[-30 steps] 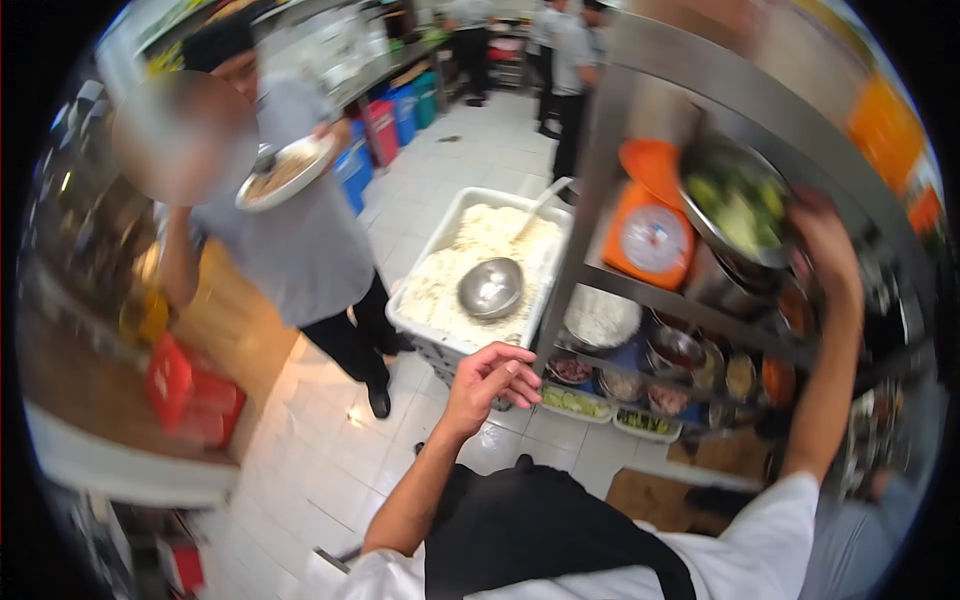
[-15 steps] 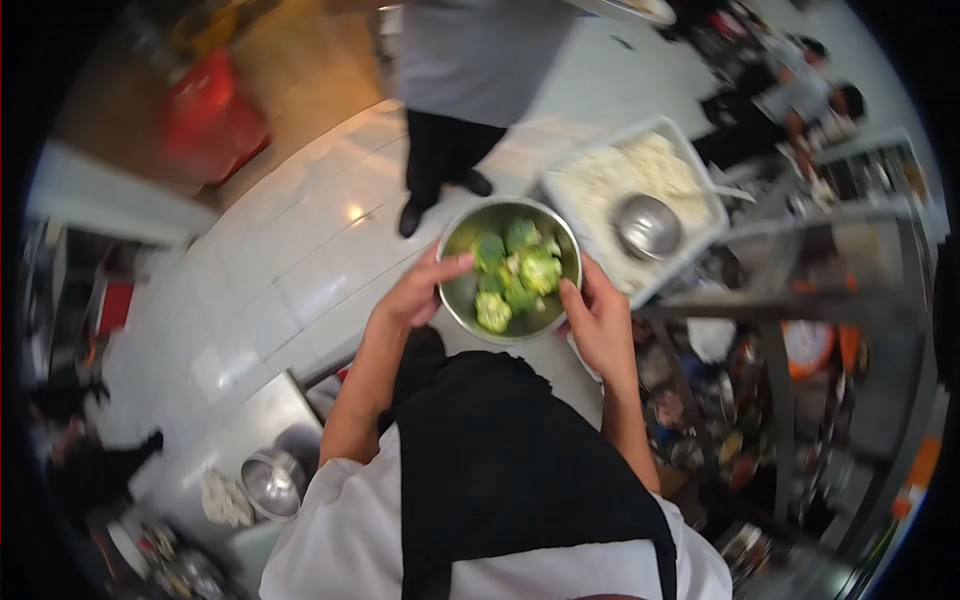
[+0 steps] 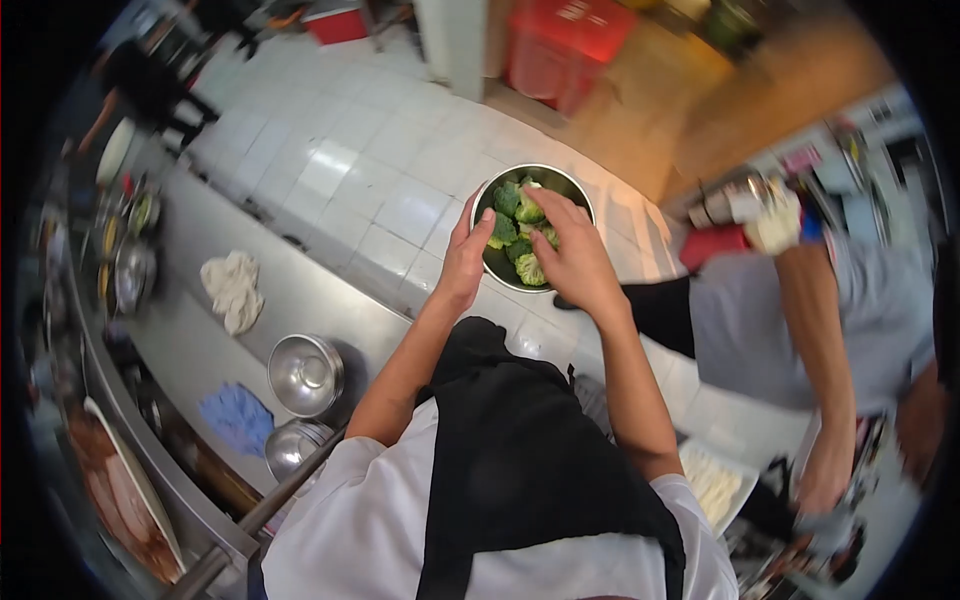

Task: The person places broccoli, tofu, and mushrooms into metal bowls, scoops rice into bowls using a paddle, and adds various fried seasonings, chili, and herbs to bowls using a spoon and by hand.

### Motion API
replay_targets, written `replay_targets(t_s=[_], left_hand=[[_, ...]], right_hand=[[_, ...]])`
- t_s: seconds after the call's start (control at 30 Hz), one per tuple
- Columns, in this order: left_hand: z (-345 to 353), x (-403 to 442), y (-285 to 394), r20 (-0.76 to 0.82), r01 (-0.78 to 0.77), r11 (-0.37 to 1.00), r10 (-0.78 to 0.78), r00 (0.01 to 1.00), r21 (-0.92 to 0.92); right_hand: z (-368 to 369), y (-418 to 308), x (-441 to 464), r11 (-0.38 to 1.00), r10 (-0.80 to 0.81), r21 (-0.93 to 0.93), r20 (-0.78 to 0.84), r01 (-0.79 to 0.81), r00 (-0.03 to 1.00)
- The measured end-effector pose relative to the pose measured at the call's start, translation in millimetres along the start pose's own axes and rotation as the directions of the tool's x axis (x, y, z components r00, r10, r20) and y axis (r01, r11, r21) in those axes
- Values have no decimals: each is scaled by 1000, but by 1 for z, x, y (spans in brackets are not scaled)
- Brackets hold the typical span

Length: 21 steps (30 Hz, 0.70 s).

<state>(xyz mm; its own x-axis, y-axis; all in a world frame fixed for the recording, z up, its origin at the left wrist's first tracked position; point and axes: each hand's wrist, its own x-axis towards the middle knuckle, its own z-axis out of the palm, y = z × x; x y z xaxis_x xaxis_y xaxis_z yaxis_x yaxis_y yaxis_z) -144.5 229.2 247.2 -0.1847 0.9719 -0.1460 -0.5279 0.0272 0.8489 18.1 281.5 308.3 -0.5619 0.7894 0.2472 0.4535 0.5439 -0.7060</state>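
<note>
Worktop [image 3: 290, 290], left of frame; bowl [image 3: 566, 187], upper centre, rim pinched by left hand [image 3: 462, 265], right hand [image 3: 585, 265] with grip spread over broccoli [image 3: 507, 201], sorting apparently, steady support required.

a white cloth [image 3: 232, 291] lies near a crumpled blue cloth [image 3: 237, 418].

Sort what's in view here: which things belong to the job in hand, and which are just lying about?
In the job:
- left hand, at the bowl's side
- right hand, over the broccoli
- held metal bowl
- broccoli

Apparently lying about:
- white cloth
- blue cloth
- metal bowls on the counter
</note>
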Motion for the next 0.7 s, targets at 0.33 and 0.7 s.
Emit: replay_targets(t_s=[0.33, 0.7], left_hand=[[-85, 62, -10, -375, -96, 995, 91, 922, 7], [-162, 145, -6, -682, 242, 965, -110, 723, 101]], right_hand=[[38, 89, 113, 795, 273, 356, 512, -491, 814], [159, 173, 280, 632, 140, 356, 821, -688, 553]])
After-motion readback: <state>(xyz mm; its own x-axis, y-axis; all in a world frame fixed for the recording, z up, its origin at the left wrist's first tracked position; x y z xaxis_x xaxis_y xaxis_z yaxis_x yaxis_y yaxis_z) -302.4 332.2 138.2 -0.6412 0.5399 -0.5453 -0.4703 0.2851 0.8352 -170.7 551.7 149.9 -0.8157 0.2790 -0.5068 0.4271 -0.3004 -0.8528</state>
